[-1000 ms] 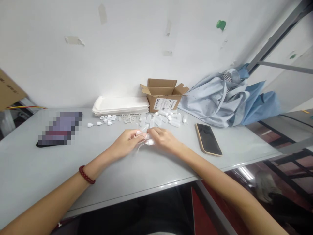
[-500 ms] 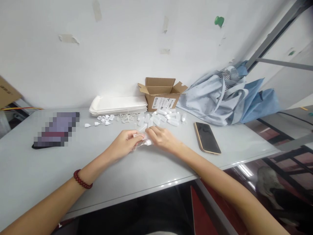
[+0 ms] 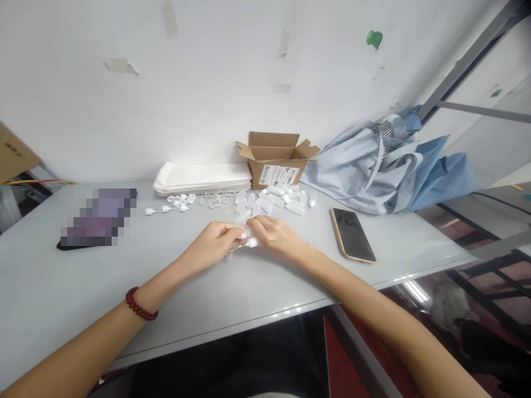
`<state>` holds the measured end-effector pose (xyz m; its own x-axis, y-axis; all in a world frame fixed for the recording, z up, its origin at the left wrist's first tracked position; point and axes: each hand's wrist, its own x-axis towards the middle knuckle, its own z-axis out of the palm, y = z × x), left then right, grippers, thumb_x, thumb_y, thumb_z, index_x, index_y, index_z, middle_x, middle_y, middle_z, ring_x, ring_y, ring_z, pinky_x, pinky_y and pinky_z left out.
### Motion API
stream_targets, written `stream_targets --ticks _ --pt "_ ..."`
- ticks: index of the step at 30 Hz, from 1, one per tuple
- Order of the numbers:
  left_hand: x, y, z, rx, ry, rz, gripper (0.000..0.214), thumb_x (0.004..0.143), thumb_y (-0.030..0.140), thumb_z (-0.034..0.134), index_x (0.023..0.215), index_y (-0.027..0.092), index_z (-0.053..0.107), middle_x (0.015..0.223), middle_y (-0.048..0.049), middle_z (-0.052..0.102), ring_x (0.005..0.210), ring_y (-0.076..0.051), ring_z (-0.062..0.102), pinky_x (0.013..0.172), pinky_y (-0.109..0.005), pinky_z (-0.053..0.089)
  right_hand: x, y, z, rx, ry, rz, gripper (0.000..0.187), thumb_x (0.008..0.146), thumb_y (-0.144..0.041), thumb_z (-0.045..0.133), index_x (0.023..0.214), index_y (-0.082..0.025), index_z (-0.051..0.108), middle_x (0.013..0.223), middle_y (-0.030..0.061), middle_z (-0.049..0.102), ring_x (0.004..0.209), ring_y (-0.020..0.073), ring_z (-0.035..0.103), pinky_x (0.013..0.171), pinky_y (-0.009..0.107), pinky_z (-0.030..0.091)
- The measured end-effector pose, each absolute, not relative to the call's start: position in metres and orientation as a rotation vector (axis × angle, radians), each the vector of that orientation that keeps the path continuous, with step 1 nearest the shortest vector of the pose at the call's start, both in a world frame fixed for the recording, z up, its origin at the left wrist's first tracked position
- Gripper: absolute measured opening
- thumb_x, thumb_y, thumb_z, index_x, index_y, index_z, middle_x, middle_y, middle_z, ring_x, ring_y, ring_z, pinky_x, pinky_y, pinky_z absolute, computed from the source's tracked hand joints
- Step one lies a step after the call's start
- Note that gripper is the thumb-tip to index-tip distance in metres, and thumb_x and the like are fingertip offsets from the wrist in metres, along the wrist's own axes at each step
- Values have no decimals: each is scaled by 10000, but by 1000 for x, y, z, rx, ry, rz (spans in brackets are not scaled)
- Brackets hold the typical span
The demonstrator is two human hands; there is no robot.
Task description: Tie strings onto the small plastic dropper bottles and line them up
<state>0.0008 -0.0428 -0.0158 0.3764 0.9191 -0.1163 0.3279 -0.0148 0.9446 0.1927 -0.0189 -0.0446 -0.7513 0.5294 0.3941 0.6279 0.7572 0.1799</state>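
Holds small white plastic piece low over the worktop, about midway between its left and right edges. Pinches it from both sides: with left hand at its left end, with right hand at its right end and top. Has the hands together, fingertips nearly meeting over the piece; both closed on it, neither nearer than the other. Judges long axis roughly left-right, parallel to the near edge; too small to tell more. Notes thin white strand hanging from under the left fingers toward the worktop. Lays both forearms in from the near edge, converging; wrists low, palms down and turned inward; red bead bracelet on left wrist. Finds just beyond the hands a scatter of white bottles, further left loose white caps; behind these, at the far edge, open cardboard box and stack of white trays. Sees phone face up to the right, well apart from the right hand.
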Motion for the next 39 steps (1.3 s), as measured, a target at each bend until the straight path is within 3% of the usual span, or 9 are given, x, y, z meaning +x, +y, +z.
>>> stream_targets --ticks 5,11,17,21,24,28,31,35,39 --pt "0 -45 -13 1695 1236 741 247 773 422 634 758 177 610 590 37 473 517 -99 373 474 -223 279 194 -18 -45 -911 -2623 -412 99 900 -87 435 947 -126 513 844 89 613 689 163 536 523 268 295" --pt "-2 -41 -10 1101 1064 671 304 828 380 541 618 162 512 495 70 287 408 -55 209 391 -195 175 199 -12 -46 -981 -2583 -389 125 892 -92 442 984 -125 522 864 103 634 731 177 561 550 265 323" --pt "-13 -35 3 768 795 896 148 738 298 581 767 153 579 664 6 460 473 -71 365 364 -185 223 203 1 -47 -1401 -2426 -125 250 819 -198 594 1050 -141 519 984 122 667 727 193 596 575 261 343" --pt "-9 -41 -2 1265 1018 983 230 793 345 641 680 163 558 542 62 334 426 -55 269 379 -190 215 199 -3 -43 -1486 -2423 5 252 822 -197 577 1062 -142 522 1017 129 668 778 209 617 618 266 376" --pt "-3 -46 -16 2040 1207 1114 179 843 342 624 873 169 654 612 28 487 518 -96 443 489 -222 371 194 -9 -40 -1470 -2439 50 258 836 -202 564 1081 -139 516 1039 132 667 806 218 626 634 270 393" --pt "0 -48 -30 2937 1161 944 230 959 274 459 1105 153 591 796 -35 602 665 -153 576 573 -262 439 189 -19 -39 -1371 -2520 25 267 858 -187 535 1115 -131 491 1047 143 656 798 222 624 615 278 400" --pt "0 -50 -29 3261 1150 786 194 977 236 415 1046 149 574 722 -18 570 615 -165 562 509 -270 403 188 -23 -38 -1264 -2580 -71 225 865 -157 508 1086 -125 490 1022 153 639 829 228 607 599 279 400" --pt "5 -55 -25 3450 1097 868 138 961 205 451 923 136 565 667 -4 565 564 -159 549 479 -282 361 189 -22 -37 -1181 -2576 -229 199 838 -96 476 1035 -121 496 961 138 613 826 223 569 604 281 407" --pt "12 -60 -27 3322 1223 846 249 980 228 397 793 149 541 635 -12 586 521 -160 559 454 -291 313 188 -20 -42 -1174 -2532 -333 199 835 -40 402 983 -119 508 898 128 585 765 214 534 594 287 414"
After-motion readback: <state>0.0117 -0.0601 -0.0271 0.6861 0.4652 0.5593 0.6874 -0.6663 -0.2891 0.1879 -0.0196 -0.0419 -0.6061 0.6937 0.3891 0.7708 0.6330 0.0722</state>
